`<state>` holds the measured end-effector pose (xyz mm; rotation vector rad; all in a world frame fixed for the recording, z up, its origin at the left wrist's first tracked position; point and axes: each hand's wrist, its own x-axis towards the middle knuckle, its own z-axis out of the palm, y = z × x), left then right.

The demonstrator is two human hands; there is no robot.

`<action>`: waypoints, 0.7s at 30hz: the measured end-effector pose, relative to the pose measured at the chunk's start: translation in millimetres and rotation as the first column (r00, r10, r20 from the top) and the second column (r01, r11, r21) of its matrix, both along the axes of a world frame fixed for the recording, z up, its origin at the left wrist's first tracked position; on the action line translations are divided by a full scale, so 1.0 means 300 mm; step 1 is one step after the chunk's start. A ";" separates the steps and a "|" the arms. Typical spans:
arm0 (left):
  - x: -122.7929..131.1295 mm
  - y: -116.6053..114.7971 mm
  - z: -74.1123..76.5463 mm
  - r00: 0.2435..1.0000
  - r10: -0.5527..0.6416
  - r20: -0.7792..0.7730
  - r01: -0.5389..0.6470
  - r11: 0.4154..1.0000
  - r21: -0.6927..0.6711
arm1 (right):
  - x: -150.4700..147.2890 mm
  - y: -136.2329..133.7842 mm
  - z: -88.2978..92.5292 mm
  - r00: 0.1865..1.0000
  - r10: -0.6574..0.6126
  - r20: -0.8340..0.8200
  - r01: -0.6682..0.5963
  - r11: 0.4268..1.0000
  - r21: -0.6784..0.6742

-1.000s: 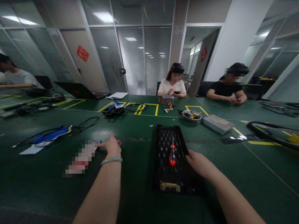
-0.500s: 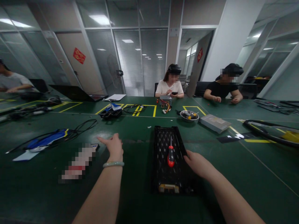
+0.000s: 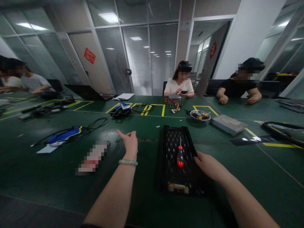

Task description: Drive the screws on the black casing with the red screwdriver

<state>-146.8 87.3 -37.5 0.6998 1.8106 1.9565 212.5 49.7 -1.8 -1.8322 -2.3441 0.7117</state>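
Note:
In front of me a shallow black tray-like casing (image 3: 171,172) with rows of small bumps lies on the green table. A screwdriver (image 3: 180,156) with a red and black handle rests inside it, tip pointing away. My right hand (image 3: 207,163) grips the casing's right side, thumb at the rim; its other fingers are mostly hidden. My left hand (image 3: 130,142), with a pale bangle at the wrist, is left of the casing, apart from it. One of its digits stretches out to the left, and nothing shows in it.
A blurred-out flat item (image 3: 93,158) and a blue pouch with black cable (image 3: 64,134) lie left. Beyond the casing are a metal bowl of small parts (image 3: 200,116), a grey metal box (image 3: 228,124) and a wired power supply (image 3: 174,100). Several people sit around the table.
The view has swung a little left, so everything sits further right in the picture. My right hand stays at the casing's side; my left hand keeps much the same pose.

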 end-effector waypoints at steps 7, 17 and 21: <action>0.029 0.002 -0.007 0.977 -0.199 -0.075 0.187 0.972 -0.142 | 0.001 0.000 -0.004 1.000 0.000 0.009 0.000 1.000 0.001; 0.232 -0.068 -0.010 0.624 -0.693 -0.361 0.551 0.718 -0.425 | -0.002 -0.008 0.008 1.000 -0.015 -0.005 0.015 1.000 0.015; 0.254 -0.072 -0.018 0.553 -0.730 -0.401 0.553 0.682 -0.479 | -0.003 -0.016 0.009 1.000 -0.018 -0.013 0.018 0.999 0.035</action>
